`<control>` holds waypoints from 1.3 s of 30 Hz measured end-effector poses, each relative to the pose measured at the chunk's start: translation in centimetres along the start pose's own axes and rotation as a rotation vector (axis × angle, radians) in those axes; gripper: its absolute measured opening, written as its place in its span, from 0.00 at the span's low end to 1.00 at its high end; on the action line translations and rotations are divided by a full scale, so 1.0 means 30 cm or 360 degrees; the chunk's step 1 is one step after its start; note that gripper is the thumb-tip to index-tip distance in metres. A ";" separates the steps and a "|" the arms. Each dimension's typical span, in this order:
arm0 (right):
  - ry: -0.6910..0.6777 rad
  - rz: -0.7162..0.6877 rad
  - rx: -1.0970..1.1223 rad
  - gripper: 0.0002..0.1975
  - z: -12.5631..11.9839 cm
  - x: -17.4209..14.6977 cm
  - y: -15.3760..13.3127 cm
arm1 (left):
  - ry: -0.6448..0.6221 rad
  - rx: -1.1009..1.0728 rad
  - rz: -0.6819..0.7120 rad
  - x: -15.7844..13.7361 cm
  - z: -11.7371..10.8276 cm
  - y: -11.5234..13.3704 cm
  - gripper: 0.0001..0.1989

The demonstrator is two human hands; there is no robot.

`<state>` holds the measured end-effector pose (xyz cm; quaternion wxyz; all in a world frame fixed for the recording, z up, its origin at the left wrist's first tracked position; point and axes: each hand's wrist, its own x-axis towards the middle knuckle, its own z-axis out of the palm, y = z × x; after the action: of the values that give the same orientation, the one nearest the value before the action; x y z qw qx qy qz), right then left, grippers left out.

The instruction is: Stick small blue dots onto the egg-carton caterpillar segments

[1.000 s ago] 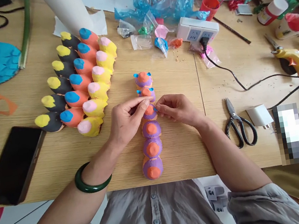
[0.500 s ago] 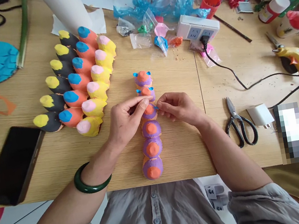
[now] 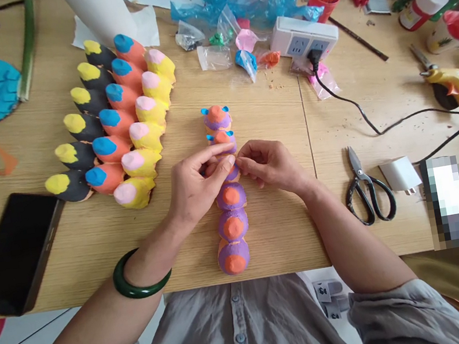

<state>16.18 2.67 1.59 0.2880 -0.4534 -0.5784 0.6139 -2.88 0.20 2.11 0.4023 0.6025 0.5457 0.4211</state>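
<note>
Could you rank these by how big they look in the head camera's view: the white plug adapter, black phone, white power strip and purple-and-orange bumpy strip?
Largest to smallest, by area covered:
1. black phone
2. purple-and-orange bumpy strip, partly hidden by the left hand
3. white power strip
4. white plug adapter

A purple, orange-tipped bumpy strip (image 3: pixel 230 196) — blue bits (image 3: pixel 225 108) flanking two far tips — lies straight on the table (image 3: pixel 284 233).
</note>
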 end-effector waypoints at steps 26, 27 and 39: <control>0.0211 -0.0162 -0.0013 0.16 0.037 -0.030 0.025 | -0.0008 0.0098 -0.0034 -0.001 -0.011 0.020 0.12; 0.0222 -0.0180 -0.0019 0.16 0.038 -0.029 0.026 | -0.0008 0.0103 -0.0033 -0.001 -0.011 0.020 0.12; 0.0518 -0.0462 -0.0450 0.15 0.047 -0.087 -0.016 | 0.0011 0.0071 -0.0010 0.002 -0.006 0.008 0.15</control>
<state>15.94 -0.16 2.52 0.3961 -0.4943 -0.6635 0.3982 -2.98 0.23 2.39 0.3881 0.6081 0.5584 0.4096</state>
